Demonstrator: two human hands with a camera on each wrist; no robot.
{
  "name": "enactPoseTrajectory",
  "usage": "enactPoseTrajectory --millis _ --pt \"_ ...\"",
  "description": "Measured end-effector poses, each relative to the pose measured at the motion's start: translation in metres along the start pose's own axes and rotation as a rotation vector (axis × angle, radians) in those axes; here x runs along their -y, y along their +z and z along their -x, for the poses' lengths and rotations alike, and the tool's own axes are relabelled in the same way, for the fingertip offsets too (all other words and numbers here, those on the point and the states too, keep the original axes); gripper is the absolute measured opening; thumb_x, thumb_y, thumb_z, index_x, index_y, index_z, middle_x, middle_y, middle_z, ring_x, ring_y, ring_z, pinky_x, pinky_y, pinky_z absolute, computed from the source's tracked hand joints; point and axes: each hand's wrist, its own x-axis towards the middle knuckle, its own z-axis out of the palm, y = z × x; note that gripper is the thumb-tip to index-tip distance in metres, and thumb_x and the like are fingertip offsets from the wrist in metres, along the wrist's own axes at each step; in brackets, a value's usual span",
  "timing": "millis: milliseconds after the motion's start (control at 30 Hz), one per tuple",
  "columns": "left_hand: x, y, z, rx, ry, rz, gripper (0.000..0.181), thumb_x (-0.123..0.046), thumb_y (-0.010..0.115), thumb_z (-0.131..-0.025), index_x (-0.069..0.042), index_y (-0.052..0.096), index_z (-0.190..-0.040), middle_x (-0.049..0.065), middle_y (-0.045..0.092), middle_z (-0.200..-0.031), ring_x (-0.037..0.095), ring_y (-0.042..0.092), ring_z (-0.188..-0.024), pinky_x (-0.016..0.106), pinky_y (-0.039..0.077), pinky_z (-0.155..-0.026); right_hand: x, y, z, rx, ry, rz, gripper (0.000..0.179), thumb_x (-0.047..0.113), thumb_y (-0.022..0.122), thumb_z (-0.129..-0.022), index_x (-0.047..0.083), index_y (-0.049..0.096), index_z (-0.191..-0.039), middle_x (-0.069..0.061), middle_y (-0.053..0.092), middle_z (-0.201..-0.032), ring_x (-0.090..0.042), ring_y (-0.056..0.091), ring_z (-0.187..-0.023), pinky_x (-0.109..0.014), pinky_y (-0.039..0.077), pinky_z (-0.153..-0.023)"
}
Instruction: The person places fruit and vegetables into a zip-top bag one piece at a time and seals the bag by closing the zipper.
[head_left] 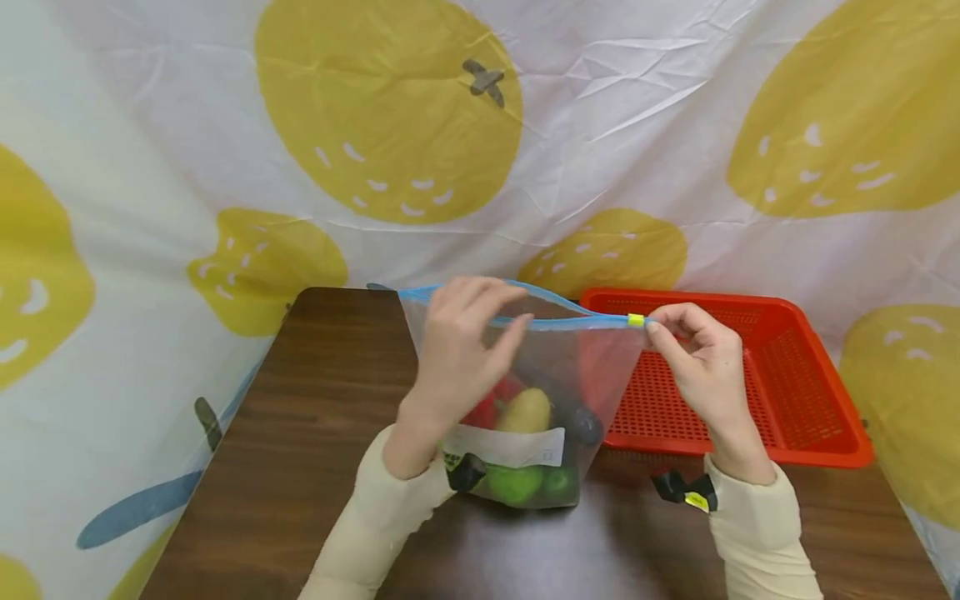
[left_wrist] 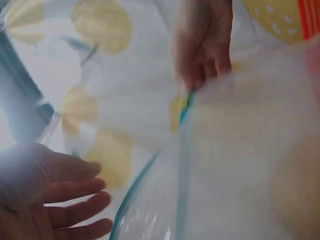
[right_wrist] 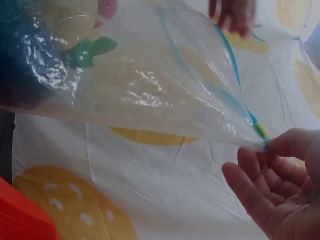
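A clear zip bag (head_left: pixel 611 371) with a blue zip edge and a white label stands on the table, its mouth gaping. Inside it lie a yellow oval piece (head_left: pixel 527 411), a red one, green ones (head_left: pixel 514 485) and a dark one that look like fruit or vegetables. My right hand (head_left: pixel 707 360) pinches the bag's top right corner, right beside the yellow slider (head_left: pixel 636 320). My left hand (head_left: pixel 467 346) is raised in front of the bag's mouth, fingers apart and slightly bent; in the left wrist view it holds nothing, beside the blue edge.
A red plastic basket (head_left: pixel 813 379) stands on the right of the dark wooden table (head_left: pixel 300 433), partly behind the bag and my right hand. A fruit-print cloth (head_left: pixel 600 125) hangs right behind the table's back edge.
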Motion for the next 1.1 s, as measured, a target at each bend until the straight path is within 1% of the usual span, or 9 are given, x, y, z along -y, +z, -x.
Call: enactPoseTrajectory --millis 100,200,267,333,400,567,733,900,1100 --pt "-0.020 0.022 -0.017 0.198 0.057 0.008 0.020 -0.010 0.073 -0.079 -0.006 0.070 -0.098 0.005 0.066 -0.093 0.022 0.058 -0.090 0.037 0.044 -0.083 0.001 0.000 -0.001 0.016 -0.017 -0.043 0.005 -0.011 0.057 -0.086 -0.014 0.058 -0.089 -0.003 0.062 -0.079 -0.009 0.061 -0.070 -0.015 0.052 -0.068" --pt "-0.030 0.039 -0.029 0.381 0.060 -0.017 0.025 -0.018 0.074 -0.081 -0.008 0.070 -0.104 0.002 0.067 -0.096 0.020 0.058 -0.090 0.034 0.044 -0.083 0.002 0.002 -0.001 0.027 -0.029 -0.087 0.007 -0.008 0.058 -0.087 -0.015 0.058 -0.089 -0.004 0.063 -0.083 -0.009 0.062 -0.071 -0.016 0.053 -0.069" --pt "-0.034 0.048 -0.034 0.471 0.044 -0.025 0.025 -0.022 0.073 -0.082 -0.010 0.071 -0.104 0.000 0.067 -0.096 0.019 0.057 -0.091 0.035 0.043 -0.084 0.003 0.003 -0.001 0.030 -0.034 -0.105 0.008 -0.007 0.059 -0.087 -0.015 0.058 -0.089 -0.006 0.063 -0.084 -0.009 0.062 -0.072 -0.017 0.053 -0.070" --pt "-0.038 0.054 -0.036 0.530 0.028 -0.038 0.023 -0.025 0.072 -0.084 -0.012 0.072 -0.103 -0.001 0.068 -0.094 0.018 0.057 -0.089 0.035 0.043 -0.084 0.003 0.004 -0.001 0.032 -0.045 -0.094 0.009 -0.006 0.060 -0.087 -0.014 0.059 -0.089 -0.006 0.063 -0.084 -0.009 0.062 -0.074 -0.017 0.053 -0.070" --pt "-0.040 0.058 -0.037 0.550 0.012 -0.053 0.017 -0.023 0.070 -0.085 -0.014 0.073 -0.099 -0.002 0.068 -0.092 0.017 0.056 -0.088 0.035 0.043 -0.084 0.003 0.004 -0.001 0.032 -0.057 -0.077 0.009 -0.006 0.061 -0.086 -0.014 0.059 -0.089 -0.007 0.063 -0.084 -0.008 0.062 -0.075 -0.016 0.053 -0.070" --pt "-0.043 0.063 -0.039 0.566 -0.018 -0.112 0.010 -0.019 0.067 -0.087 -0.016 0.073 -0.094 -0.004 0.067 -0.089 0.016 0.055 -0.086 0.033 0.041 -0.085 0.005 0.003 -0.002 0.026 -0.072 -0.029 0.005 -0.009 0.061 -0.085 -0.012 0.061 -0.089 -0.008 0.063 -0.083 -0.008 0.061 -0.074 -0.015 0.052 -0.067" --pt "-0.040 0.063 -0.041 0.607 -0.006 -0.140 0.009 -0.018 0.064 -0.089 -0.016 0.071 -0.094 -0.005 0.066 -0.089 0.015 0.053 -0.087 0.033 0.040 -0.085 0.005 0.003 -0.003 0.023 -0.088 0.002 0.005 -0.007 0.063 -0.085 -0.011 0.062 -0.087 -0.009 0.063 -0.082 -0.007 0.061 -0.072 -0.014 0.051 -0.064" --pt "-0.034 0.057 -0.042 0.647 0.005 -0.166 0.008 -0.020 0.063 -0.090 -0.018 0.070 -0.093 -0.006 0.065 -0.090 0.015 0.051 -0.088 0.034 0.037 -0.088 0.005 0.002 -0.003 0.030 -0.090 0.019 0.008 -0.002 0.063 -0.086 -0.010 0.061 -0.086 -0.008 0.062 -0.081 -0.006 0.058 -0.068 -0.013 0.050 -0.060" --pt "-0.022 0.046 -0.040 0.632 0.026 -0.142 0.007 -0.018 0.064 -0.090 -0.017 0.070 -0.091 -0.005 0.066 -0.088 0.015 0.051 -0.086 0.036 0.037 -0.087 0.005 0.000 -0.003 0.039 -0.101 0.028 0.009 0.000 0.062 -0.087 -0.009 0.061 -0.086 -0.009 0.062 -0.080 -0.008 0.055 -0.065 -0.014 0.048 -0.057"
